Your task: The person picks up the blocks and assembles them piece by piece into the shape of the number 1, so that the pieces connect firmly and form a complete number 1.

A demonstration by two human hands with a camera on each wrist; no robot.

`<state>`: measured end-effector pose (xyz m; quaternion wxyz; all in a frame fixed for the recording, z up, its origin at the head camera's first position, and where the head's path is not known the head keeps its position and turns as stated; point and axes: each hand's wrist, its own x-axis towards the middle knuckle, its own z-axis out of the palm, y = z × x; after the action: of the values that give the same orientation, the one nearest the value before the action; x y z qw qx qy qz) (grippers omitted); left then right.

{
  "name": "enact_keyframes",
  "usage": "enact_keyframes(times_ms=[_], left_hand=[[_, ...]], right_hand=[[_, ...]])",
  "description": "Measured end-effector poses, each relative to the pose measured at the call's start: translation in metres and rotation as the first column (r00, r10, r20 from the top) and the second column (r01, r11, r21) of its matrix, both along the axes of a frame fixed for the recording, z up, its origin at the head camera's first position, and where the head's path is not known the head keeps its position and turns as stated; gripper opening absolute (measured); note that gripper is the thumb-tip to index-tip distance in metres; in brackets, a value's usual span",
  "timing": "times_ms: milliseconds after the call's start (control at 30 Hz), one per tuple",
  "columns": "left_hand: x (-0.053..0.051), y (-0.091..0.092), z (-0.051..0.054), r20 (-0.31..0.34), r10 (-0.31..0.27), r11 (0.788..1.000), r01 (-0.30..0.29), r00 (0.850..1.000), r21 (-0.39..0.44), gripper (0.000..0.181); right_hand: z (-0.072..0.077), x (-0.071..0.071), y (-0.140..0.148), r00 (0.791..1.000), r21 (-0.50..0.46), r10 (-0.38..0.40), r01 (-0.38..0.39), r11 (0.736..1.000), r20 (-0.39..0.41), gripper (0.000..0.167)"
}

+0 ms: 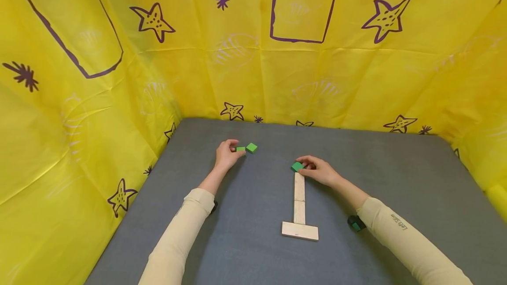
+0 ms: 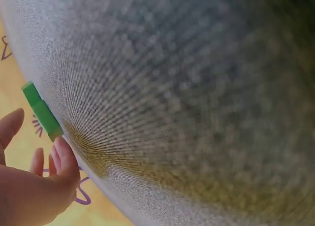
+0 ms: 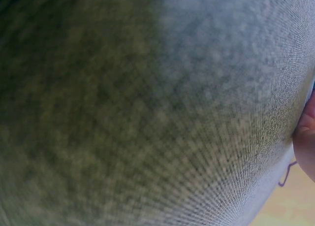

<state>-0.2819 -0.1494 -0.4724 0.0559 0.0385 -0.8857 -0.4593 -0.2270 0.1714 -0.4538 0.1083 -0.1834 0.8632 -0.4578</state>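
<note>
In the head view, my left hand is at a bright green block, its thumb on the near side and fingers beyond. A gap shows between finger and thumb in the left wrist view, where one fingertip meets the end of the green blocks. Just right of it lies a second bright green block. My right hand pinches a darker green block at the far end of a column of pale wooden planks. A crosswise wooden plank lies at the near end.
A dark grey table lies under everything. Yellow cloth with purple drawings stands behind it and along both sides. A sliver of my right hand shows at the edge of the right wrist view.
</note>
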Motion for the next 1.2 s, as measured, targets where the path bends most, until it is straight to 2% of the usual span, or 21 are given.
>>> enact_keyframes(times_ms=[33, 367, 467, 733, 1200], left_hand=[[0.0, 0.0, 0.0, 0.007, -0.001, 1.0, 0.001, 1.0, -0.006, 0.048], [-0.004, -0.001, -0.006, 0.059, -0.004, 0.997, 0.008, 0.998, -0.075, 0.054], [-0.005, 0.0, -0.007, 0.062, -0.002, 0.996, 0.007, 0.998, -0.086, 0.054], [-0.003, 0.002, -0.004, 0.051, -0.002, 0.992, 0.008, 0.999, -0.123, 0.052], [-0.002, 0.003, -0.004, 0.035, 0.007, 0.99, -0.002, 0.999, -0.14, 0.046]], right_hand=[[0.006, 0.003, -0.002, 1.0, -0.003, 0.003, -0.003, 1.0, 0.0, 0.037], [0.009, 0.006, -0.003, 1.0, -0.006, 0.002, -0.002, 1.0, -0.002, 0.037], [0.005, 0.003, -0.003, 1.0, -0.004, 0.003, -0.003, 1.0, -0.006, 0.037], [-0.033, -0.016, 0.008, 1.0, 0.007, -0.013, 0.013, 1.0, -0.028, 0.039], [-0.035, -0.017, 0.01, 1.0, 0.019, -0.018, 0.019, 1.0, -0.013, 0.039]])
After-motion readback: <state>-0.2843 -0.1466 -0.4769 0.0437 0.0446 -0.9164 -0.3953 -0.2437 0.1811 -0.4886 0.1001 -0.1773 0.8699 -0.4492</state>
